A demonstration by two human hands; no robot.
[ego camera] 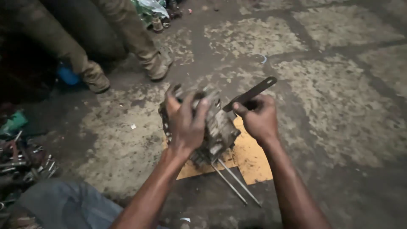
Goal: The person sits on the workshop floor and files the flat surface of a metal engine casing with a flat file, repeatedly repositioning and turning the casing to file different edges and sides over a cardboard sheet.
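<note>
Left hand (185, 123) grip closed on grimy engine block (216, 129); right hand (259, 118) clenches flat metal bar (251, 93) (angled upward).

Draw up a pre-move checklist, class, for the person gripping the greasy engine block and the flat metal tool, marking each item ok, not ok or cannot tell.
1. Left hand grips the engine block: ok.
2. Right hand closed on the flat metal tool: ok.
3. Block stands over the yellow board: ok.
4. Tool tip seated on the block: cannot tell, too dark.
5. Two long studs straight and free of the hands: ok.
6. Bystander's boots well away from the block: ok.
</note>
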